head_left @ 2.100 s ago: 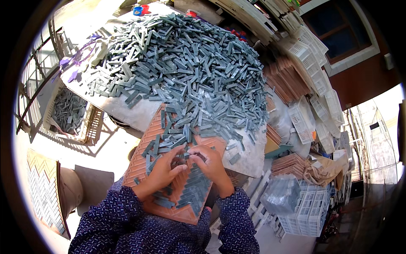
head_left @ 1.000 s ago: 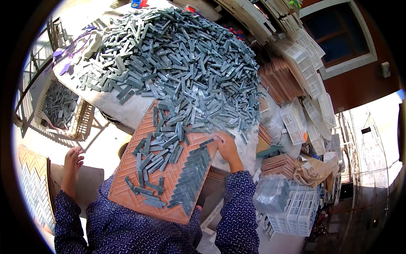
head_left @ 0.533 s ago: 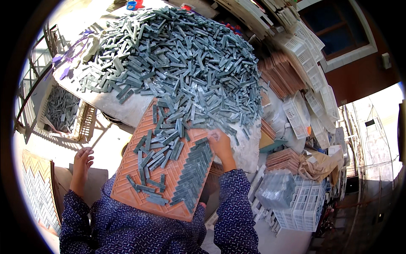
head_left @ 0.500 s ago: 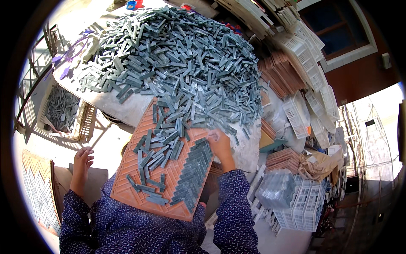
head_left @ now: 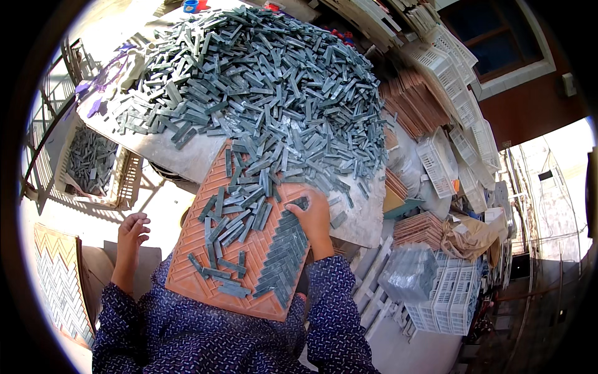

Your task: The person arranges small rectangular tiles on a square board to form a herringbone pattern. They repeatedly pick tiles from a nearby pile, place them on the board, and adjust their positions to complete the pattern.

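An orange herringbone-grooved tray (head_left: 198,249) rests tilted in front of me, against the table edge. Dark green stone strip tiles (head_left: 281,258) fill its right side in a zigzag. Loose strips (head_left: 233,224) are scattered over its upper middle, and a few lie lower down. My right hand (head_left: 314,218) is at the tray's top right corner, its thumb and fingers closed around a green strip tile (head_left: 301,203) that shows partly between them. My left hand (head_left: 131,237) is raised beside the tray, fingers loosely curled and apart, with no object visible in it.
A large heap of green strips (head_left: 268,81) covers the table (head_left: 168,156) beyond the tray. A crate of strips (head_left: 93,162) stands at left, above a partly filled tray (head_left: 62,280). To the right are stacked orange trays (head_left: 414,103), white crates (head_left: 436,168) and plastic-wrapped goods (head_left: 408,274).
My right hand has shifted slightly left and down, inward over the top of the laid tiles. My left hand has moved a little to the right, staying raised.
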The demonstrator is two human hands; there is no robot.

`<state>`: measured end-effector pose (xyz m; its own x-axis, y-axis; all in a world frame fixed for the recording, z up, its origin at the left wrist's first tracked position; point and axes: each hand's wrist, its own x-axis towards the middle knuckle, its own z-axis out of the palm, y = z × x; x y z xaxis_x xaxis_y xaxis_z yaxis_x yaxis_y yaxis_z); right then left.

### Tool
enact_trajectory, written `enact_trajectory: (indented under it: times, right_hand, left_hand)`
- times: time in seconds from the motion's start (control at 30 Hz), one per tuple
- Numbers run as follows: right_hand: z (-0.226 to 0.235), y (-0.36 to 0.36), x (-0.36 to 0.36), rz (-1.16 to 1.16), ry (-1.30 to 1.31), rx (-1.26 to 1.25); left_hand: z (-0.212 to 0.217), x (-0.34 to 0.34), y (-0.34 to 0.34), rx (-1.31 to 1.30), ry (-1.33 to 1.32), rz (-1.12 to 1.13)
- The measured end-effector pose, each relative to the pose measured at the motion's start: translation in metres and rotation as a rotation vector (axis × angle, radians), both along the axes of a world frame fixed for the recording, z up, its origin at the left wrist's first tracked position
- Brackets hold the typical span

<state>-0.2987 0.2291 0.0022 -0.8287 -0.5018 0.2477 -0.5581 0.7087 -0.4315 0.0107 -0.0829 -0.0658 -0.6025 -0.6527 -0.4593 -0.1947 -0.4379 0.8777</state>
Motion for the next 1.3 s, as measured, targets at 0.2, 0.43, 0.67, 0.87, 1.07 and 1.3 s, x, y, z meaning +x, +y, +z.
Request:
enact_trajectory:
  times: [0.2,0.43,0.67,0.87,1.07,1.3]
  right_hand:
    - [-0.005,-0.003,0.010,-0.137,0.063,0.022]
    - [0.010,-0.001,0.024,-0.031,0.177,-0.187]
    - [0.038,-0.012,0.129,0.320,-0.380,-0.126]
    - [0.013,-0.010,0.170,0.347,-0.157,-0.183]
    - [0.008,0.016,0.180,0.097,-0.314,-0.360]
    - [0.007,0.058,0.216,-0.081,-0.367,-0.414]
  left_hand:
    - [0.001,-0.010,0.010,-0.005,0.021,-0.047]
    - [0.017,-0.011,0.030,-0.285,0.073,-0.147]
    - [0.068,-0.015,0.101,-0.963,0.136,-0.599]
    - [0.077,-0.032,0.129,-1.249,0.294,-0.837]
    - [0.076,-0.026,0.147,-1.396,0.356,-1.052]
    - [0.073,-0.026,0.151,-1.459,0.314,-1.195]
